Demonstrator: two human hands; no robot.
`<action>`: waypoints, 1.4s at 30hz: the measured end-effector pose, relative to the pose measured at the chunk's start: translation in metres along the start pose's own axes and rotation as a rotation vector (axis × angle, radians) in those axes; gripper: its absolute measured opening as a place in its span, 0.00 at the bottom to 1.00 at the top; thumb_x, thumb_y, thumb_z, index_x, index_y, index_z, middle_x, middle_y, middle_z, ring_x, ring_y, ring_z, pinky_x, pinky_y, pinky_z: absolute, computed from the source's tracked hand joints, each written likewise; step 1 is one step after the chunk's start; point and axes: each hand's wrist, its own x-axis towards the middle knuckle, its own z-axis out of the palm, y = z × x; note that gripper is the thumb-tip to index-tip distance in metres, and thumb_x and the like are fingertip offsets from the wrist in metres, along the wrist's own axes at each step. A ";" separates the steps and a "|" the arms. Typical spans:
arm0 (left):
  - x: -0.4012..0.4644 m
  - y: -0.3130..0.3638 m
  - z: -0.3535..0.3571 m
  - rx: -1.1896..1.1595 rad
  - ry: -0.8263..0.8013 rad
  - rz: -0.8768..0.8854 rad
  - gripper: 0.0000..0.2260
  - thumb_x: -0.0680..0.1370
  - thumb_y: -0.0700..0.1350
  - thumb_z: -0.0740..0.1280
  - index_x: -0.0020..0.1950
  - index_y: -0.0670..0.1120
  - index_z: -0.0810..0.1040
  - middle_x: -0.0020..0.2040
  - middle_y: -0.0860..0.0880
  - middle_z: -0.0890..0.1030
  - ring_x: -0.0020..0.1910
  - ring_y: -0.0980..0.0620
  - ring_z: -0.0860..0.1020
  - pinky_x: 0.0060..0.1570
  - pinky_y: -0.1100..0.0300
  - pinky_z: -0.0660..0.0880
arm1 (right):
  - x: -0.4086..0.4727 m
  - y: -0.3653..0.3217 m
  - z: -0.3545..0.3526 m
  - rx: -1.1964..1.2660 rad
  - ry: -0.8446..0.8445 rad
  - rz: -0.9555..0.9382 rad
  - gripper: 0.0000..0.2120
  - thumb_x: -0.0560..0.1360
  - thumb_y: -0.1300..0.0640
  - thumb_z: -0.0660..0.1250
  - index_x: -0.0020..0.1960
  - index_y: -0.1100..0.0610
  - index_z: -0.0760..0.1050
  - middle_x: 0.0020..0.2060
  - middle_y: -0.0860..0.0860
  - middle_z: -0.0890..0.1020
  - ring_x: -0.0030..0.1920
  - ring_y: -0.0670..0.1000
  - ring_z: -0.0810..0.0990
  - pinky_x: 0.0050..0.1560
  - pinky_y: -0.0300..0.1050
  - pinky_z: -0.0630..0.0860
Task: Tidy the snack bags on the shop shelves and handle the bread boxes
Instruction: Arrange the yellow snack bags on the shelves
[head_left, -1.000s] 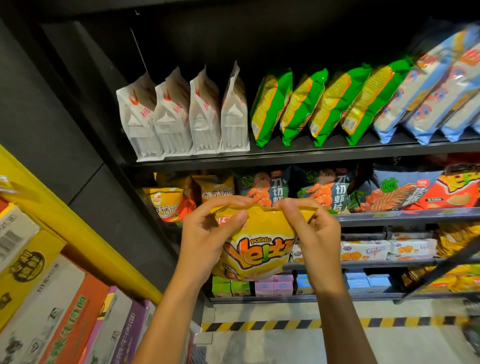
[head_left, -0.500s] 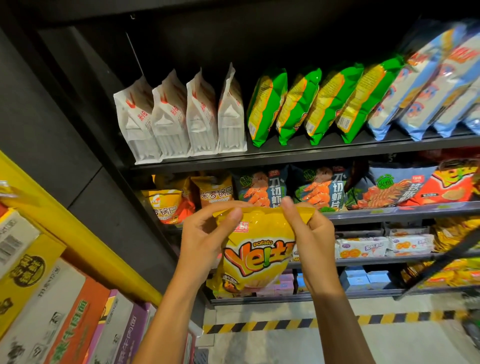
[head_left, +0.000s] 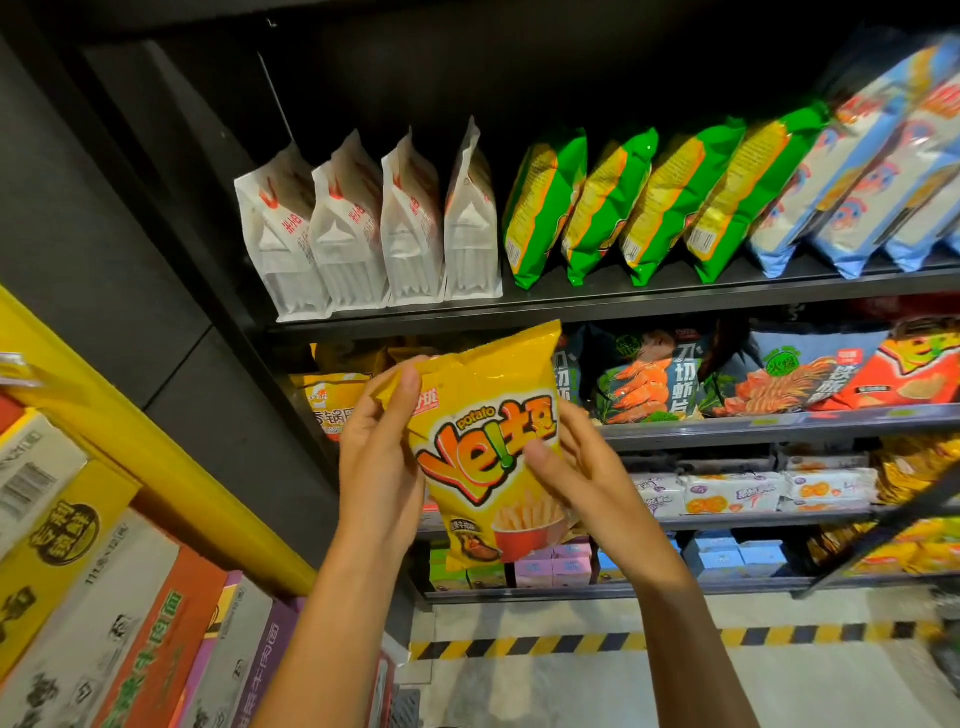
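- Yellow potato snack bag (head_left: 488, 447): held upright in front of the second shelf (head_left: 779, 428), near its left end.
- Left hand (head_left: 382, 457): grip holding the bag's upper left corner, thumb on front.
- Right hand (head_left: 587, 478): grip holding the bag's right edge, thumb across the printed face.
- Top shelf (head_left: 623, 301): white bags (head_left: 363, 228), green bags (head_left: 649, 202) standing in rows.

— How were the two arms placed?
— Both forearms rose from below, bare, close together; the left hand (head_left: 382, 457) stood upright with its thumb pinching the top corner of the yellow bag (head_left: 488, 415).
— And the other one?
— The right hand (head_left: 582, 467) held the bag's right side; its thumb lay on the front.
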 end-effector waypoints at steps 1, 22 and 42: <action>0.002 0.000 -0.002 0.019 -0.001 0.007 0.09 0.79 0.46 0.68 0.58 0.47 0.82 0.56 0.44 0.85 0.54 0.46 0.85 0.48 0.55 0.84 | 0.002 0.003 0.003 -0.040 0.010 0.000 0.36 0.71 0.31 0.73 0.74 0.41 0.70 0.68 0.37 0.79 0.70 0.40 0.76 0.72 0.50 0.74; 0.000 -0.025 -0.021 0.475 -0.540 -0.183 0.40 0.74 0.78 0.55 0.81 0.58 0.62 0.79 0.60 0.67 0.79 0.57 0.63 0.78 0.52 0.59 | 0.019 0.014 0.006 0.230 0.306 0.197 0.25 0.74 0.31 0.57 0.61 0.43 0.80 0.53 0.47 0.88 0.57 0.51 0.86 0.65 0.59 0.80; 0.016 -0.043 -0.030 0.181 0.075 -0.219 0.28 0.78 0.64 0.64 0.75 0.54 0.73 0.67 0.50 0.82 0.65 0.50 0.81 0.65 0.48 0.77 | 0.013 -0.010 0.012 0.028 0.061 -0.092 0.20 0.83 0.46 0.55 0.64 0.48 0.82 0.66 0.45 0.82 0.69 0.47 0.78 0.67 0.45 0.77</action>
